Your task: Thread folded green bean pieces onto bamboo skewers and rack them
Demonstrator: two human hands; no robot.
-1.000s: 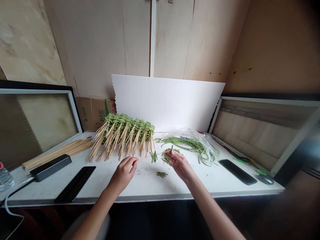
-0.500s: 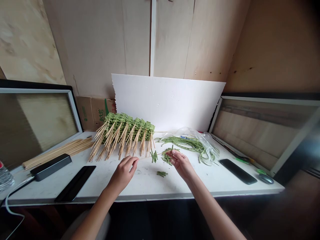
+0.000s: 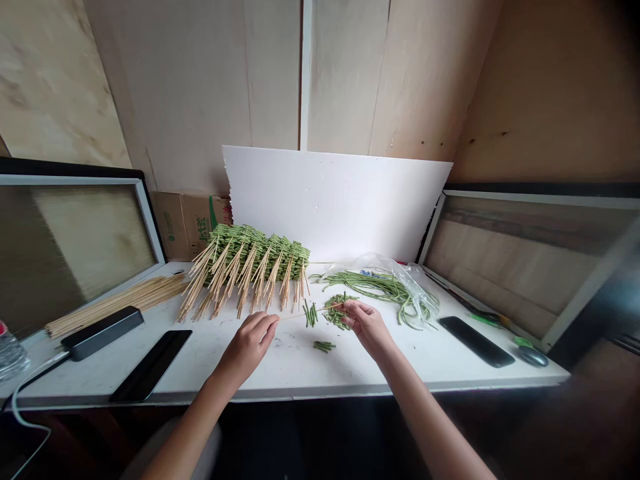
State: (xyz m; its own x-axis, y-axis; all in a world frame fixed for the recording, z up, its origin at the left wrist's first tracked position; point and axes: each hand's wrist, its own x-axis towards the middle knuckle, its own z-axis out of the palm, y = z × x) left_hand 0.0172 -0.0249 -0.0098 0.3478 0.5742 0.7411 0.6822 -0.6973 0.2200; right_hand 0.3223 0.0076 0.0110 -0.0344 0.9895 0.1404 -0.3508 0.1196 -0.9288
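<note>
My left hand [image 3: 254, 340] is closed around one end of a thin bamboo skewer [image 3: 291, 317]. Several short cut pieces of long bean [image 3: 311, 315] sit crosswise on the skewer, between my hands. My right hand [image 3: 366, 325] pinches a bean piece [image 3: 345, 297] at the skewer's far end; the fingers partly hide that tip. Below and behind the right fingers lies a heap of cut bean pieces [image 3: 334, 316]. A small group of cut pieces [image 3: 325, 346] rests on the white table [image 3: 300, 373] nearer to me.
Stacked bean skewers [image 3: 260, 257] fill the back left, sticks toward me. Bare bamboo skewers [image 3: 120, 303] lie farther left, near a black box [image 3: 103, 332] and a dark flat panel [image 3: 153, 365]. Whole long beans [image 3: 370, 285] and a plastic bag [image 3: 400, 273] lie back right, behind a phone-like slab [image 3: 476, 341].
The bean pieces on the skewer have shifted slightly right. My right fingers have moved a little at the skewer's end; the left hand has edged slightly right, still on the skewer.
</note>
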